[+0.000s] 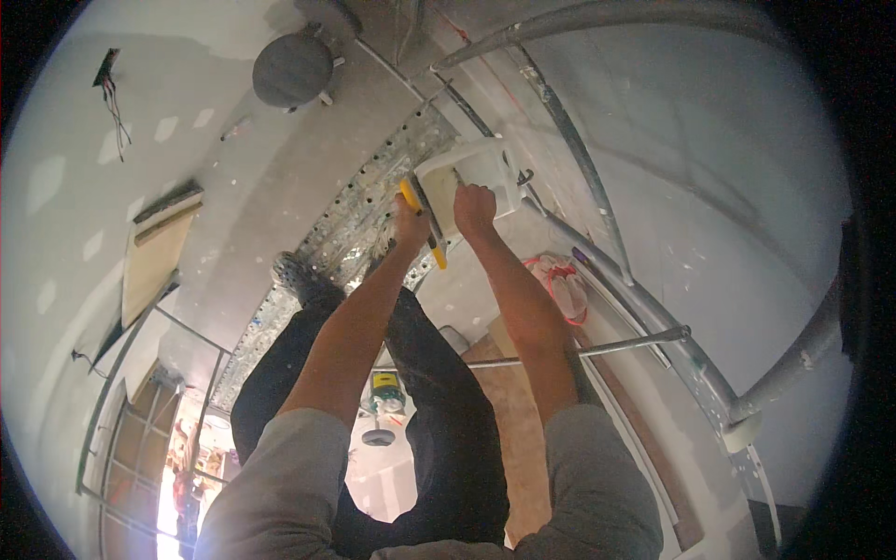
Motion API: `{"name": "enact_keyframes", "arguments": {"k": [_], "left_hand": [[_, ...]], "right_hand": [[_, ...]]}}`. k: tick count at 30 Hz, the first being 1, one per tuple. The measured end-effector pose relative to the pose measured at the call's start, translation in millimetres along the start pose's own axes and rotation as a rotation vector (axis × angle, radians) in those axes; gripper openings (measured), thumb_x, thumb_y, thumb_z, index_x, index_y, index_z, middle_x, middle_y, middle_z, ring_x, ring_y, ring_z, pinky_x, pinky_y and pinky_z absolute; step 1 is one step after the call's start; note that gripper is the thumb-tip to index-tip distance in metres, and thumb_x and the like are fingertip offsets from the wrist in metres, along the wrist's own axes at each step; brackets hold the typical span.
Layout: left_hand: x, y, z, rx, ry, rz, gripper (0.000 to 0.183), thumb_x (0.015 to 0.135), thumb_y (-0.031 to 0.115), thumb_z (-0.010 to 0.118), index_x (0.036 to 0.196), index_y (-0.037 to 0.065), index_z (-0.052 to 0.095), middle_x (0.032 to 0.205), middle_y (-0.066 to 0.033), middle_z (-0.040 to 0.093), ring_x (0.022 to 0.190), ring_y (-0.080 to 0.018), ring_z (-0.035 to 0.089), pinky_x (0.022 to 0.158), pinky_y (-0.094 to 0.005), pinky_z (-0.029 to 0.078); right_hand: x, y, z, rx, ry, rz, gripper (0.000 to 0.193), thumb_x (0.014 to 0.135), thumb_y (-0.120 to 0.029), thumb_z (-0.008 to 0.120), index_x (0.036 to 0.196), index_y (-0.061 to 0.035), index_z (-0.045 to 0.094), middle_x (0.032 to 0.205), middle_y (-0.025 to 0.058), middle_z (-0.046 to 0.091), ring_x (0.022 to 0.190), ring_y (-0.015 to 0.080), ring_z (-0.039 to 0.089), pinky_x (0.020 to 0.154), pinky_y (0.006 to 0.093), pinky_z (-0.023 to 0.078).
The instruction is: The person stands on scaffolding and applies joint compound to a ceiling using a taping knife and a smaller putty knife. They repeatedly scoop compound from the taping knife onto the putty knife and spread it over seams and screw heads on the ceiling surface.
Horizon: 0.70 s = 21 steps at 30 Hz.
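Note:
Plaster-like splashes cover the perforated metal scaffold plank [359, 219] under me. My left hand [411, 227] is closed round a wide, flat-bladed tool with yellow ends [408, 194], which looks like a plastering knife. It is held beside a white plastic tub [509, 191]. Over the tub's near side, my right hand [475, 209] is closed in a fist on something slim; only a small dark tip shows, and its kind is hidden. Pale material shows inside the tub.
Metal scaffold tubes [579, 154] run along the right, with a crossbar [644, 340] nearer me. A clear bag with red ties [560, 285] lies right of my right forearm. A round grey disc [292, 71] is far left. Loose wires [115, 112] hang from the left wall.

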State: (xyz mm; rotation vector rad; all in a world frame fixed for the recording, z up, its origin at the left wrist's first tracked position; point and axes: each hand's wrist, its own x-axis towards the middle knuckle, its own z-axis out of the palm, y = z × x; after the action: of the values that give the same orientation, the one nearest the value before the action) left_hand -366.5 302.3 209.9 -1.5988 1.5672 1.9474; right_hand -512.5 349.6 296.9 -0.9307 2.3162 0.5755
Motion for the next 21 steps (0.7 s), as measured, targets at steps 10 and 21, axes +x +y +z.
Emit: {"name": "enact_keyframes", "arguments": {"k": [10, 21], "left_hand": [[-20, 17, -3, 0.055, -0.034, 0.053, 0.051, 0.091, 0.009, 0.059, 0.128, 0.005, 0.024, 0.108, -0.0289, 0.063, 0.104, -0.0482, 0.064, 0.083, -0.0524, 0.050], [-20, 23, -40, -0.072, -0.180, 0.013, 0.066, 0.093, 0.006, 0.064, 0.141, 0.005, 0.020, 0.118, -0.0211, 0.058, 0.103, -0.0315, 0.064, 0.087, -0.0415, 0.052]], "right_hand": [[-10, -17, 6, 0.065, 0.029, -0.191, 0.012, 0.083, -0.016, 0.066, 0.082, -0.0093, 0.075, 0.081, 0.0126, 0.072, 0.081, 0.0289, 0.073, 0.074, 0.0403, 0.058], [19, 125, 23, 0.523, -0.225, -0.340, 0.041, 0.074, -0.030, 0.076, 0.111, -0.0126, 0.077, 0.109, 0.0147, 0.074, 0.097, 0.0324, 0.072, 0.089, 0.0427, 0.056]]}}
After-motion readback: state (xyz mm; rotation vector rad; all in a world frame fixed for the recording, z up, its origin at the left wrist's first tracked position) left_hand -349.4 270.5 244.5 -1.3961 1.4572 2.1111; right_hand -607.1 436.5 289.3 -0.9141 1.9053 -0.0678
